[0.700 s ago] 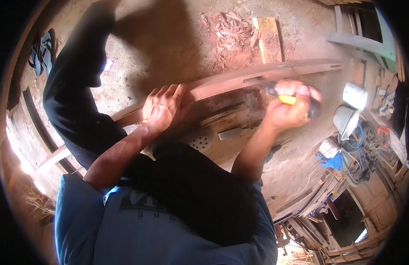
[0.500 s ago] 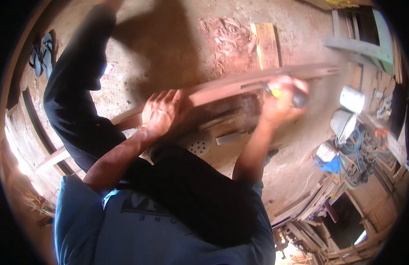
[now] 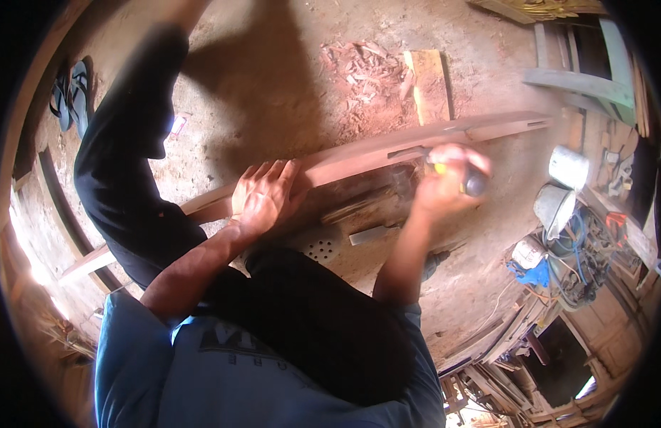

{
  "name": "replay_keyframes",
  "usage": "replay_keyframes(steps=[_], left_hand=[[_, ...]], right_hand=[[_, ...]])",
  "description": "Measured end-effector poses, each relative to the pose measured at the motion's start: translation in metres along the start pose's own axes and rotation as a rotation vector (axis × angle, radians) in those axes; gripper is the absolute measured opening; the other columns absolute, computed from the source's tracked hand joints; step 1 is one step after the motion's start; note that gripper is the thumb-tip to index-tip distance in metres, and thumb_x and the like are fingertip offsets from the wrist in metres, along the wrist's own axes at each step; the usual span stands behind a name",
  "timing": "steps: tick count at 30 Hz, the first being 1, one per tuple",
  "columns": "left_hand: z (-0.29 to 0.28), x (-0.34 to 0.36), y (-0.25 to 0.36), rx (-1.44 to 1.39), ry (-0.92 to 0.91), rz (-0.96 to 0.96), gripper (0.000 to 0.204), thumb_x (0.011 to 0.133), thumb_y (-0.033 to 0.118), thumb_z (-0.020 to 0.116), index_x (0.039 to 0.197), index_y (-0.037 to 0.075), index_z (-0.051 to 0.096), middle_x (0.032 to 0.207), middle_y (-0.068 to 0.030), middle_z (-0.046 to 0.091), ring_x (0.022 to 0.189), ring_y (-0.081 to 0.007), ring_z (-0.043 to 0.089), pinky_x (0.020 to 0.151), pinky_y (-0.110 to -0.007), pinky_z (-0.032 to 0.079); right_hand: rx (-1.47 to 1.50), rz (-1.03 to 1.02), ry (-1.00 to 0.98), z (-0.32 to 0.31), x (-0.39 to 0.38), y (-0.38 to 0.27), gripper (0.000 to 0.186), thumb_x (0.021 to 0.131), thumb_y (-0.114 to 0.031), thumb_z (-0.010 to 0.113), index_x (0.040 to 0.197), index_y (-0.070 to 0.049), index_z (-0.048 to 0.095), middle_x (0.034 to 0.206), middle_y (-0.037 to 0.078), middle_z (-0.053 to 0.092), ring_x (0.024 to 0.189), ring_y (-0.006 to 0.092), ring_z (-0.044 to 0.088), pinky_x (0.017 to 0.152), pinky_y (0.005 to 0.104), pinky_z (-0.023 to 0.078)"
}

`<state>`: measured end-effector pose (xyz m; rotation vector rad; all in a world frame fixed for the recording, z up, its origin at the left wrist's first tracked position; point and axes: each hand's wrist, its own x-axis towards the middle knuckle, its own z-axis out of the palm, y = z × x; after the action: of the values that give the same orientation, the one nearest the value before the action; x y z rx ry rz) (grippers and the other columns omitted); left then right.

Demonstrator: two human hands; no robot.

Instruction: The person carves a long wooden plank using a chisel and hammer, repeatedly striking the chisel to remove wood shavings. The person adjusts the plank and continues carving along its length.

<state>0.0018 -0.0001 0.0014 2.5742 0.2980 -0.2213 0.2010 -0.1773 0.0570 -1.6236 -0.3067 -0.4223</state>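
A long reddish wooden beam [image 3: 352, 157] lies slantwise in front of me, with narrow slots cut into its near side. My left hand [image 3: 263, 196] grips the beam left of its middle, fingers laid over the top. In my right hand [image 3: 448, 182], closed and slightly blurred, is a chisel [image 3: 474, 182] with a black and yellow handle. Its metal blade lies at a slot in the beam; how deep the tip reaches I cannot tell.
Reddish shavings [image 3: 362, 71] and a pale board [image 3: 428, 85] lie beyond the beam. White buckets [image 3: 555, 207] and tangled hoses stand at the right. Flip-flops [image 3: 79, 96] rest at the far left. A flat blade-like piece [image 3: 371, 235] lies on the floor below the beam.
My right hand with the chisel has shifted slightly to the left and nearer to me. My left hand stays in the same place on the beam. The whole view has tilted a little.
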Motion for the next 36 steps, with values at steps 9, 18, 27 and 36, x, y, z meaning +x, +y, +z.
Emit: replay_keyframes(steps=[9, 18, 27, 36], left_hand=[[-0.003, 0.002, 0.0, 0.008, -0.044, -0.016, 0.045, 0.083, 0.033, 0.076, 0.117, 0.008, 0.061, 0.108, -0.0104, 0.069, 0.101, -0.0285, 0.068, 0.089, -0.043, 0.053], [0.0, 0.002, 0.001, 0.043, 0.074, 0.027, 0.037, 0.084, 0.03, 0.074, 0.113, 0.01, 0.065, 0.098, -0.0083, 0.071, 0.093, -0.0273, 0.07, 0.083, -0.04, 0.056], [-0.002, 0.003, 0.005, 0.077, 0.067, -0.004, 0.038, 0.08, 0.025, 0.075, 0.114, 0.01, 0.066, 0.101, -0.0093, 0.072, 0.092, -0.0276, 0.071, 0.082, -0.039, 0.056], [-0.016, 0.023, 0.007, 0.043, -0.115, -0.131, 0.053, 0.076, 0.044, 0.085, 0.112, 0.01, 0.067, 0.091, -0.0119, 0.073, 0.086, -0.0315, 0.072, 0.078, -0.044, 0.058]], right_hand=[[0.099, -0.061, -0.185, -0.007, -0.002, -0.007, 0.018, 0.085, -0.006, 0.068, 0.093, 0.001, 0.054, 0.068, 0.011, 0.06, 0.056, 0.0157, 0.055, 0.051, 0.0312, 0.049], [0.096, 0.061, -0.146, -0.013, 0.002, -0.014, 0.011, 0.089, -0.006, 0.058, 0.084, -0.001, 0.049, 0.068, 0.011, 0.058, 0.057, 0.0166, 0.056, 0.054, 0.0347, 0.051], [0.206, 0.019, -0.035, -0.027, 0.003, -0.034, 0.016, 0.095, -0.018, 0.052, 0.089, -0.006, 0.044, 0.068, 0.008, 0.052, 0.059, 0.0188, 0.052, 0.058, 0.0374, 0.051], [0.034, -0.036, 0.187, -0.099, 0.043, -0.044, 0.028, 0.1, -0.029, 0.045, 0.083, -0.007, 0.042, 0.059, 0.003, 0.043, 0.048, 0.0143, 0.041, 0.046, 0.0309, 0.042]])
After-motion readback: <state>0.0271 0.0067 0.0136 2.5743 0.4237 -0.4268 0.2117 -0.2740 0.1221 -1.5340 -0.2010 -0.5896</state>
